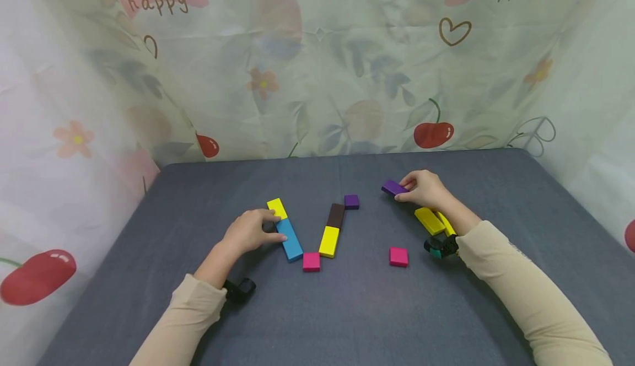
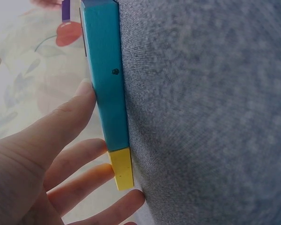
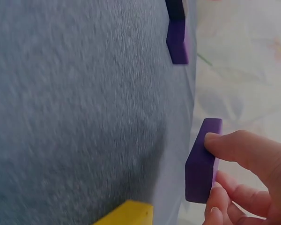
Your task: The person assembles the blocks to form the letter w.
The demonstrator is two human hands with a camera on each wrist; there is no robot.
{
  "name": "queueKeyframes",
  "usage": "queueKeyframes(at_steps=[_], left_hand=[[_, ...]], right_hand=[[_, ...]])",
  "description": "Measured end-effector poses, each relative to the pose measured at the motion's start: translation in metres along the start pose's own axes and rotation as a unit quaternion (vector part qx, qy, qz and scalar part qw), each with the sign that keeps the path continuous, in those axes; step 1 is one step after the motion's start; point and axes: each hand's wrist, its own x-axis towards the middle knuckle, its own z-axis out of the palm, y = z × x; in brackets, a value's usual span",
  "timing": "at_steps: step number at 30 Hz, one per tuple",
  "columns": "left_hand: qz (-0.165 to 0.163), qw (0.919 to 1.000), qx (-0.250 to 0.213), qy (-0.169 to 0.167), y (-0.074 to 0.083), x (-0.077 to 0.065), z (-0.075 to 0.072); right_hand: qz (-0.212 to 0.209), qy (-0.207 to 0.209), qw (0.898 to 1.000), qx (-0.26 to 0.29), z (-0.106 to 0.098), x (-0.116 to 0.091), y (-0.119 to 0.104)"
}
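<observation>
My right hand [image 1: 425,188] pinches a long purple block [image 3: 199,172] between thumb and fingers, over the far right part of the table. On the left, my left hand [image 1: 250,230] rests by a slanted line of two blocks, its fingers spread and fairly straight. Its thumb tip touches the blue block [image 2: 107,79], and its fingertips are at the yellow block [image 2: 122,171] at the far end. A pink square block [image 1: 311,262] sits at the near end of the blue one. Beyond it a yellow block [image 1: 329,242], a dark brown block [image 1: 335,215] and a purple square block [image 1: 351,202] run away from me.
Two more yellow blocks [image 1: 429,221] lie under my right forearm, partly covered by it. A second pink block [image 1: 399,257] stands alone right of the middle. The grey cloth-covered table [image 1: 347,322] ends at a patterned curtain [image 1: 322,79] behind.
</observation>
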Motion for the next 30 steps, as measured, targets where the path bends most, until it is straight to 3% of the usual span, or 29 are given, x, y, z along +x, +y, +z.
queueKeyframes(at_steps=[15,30], left_hand=[[-0.003,1.0,-0.003,-0.002,0.0,0.001,0.0],[0.001,1.0,-0.005,0.0,0.0,0.001,0.0]], right_hand=[[-0.037,-0.016,0.999,-0.017,0.023,-0.014,-0.016],[-0.024,-0.045,0.998,-0.034,0.038,-0.014,-0.026]])
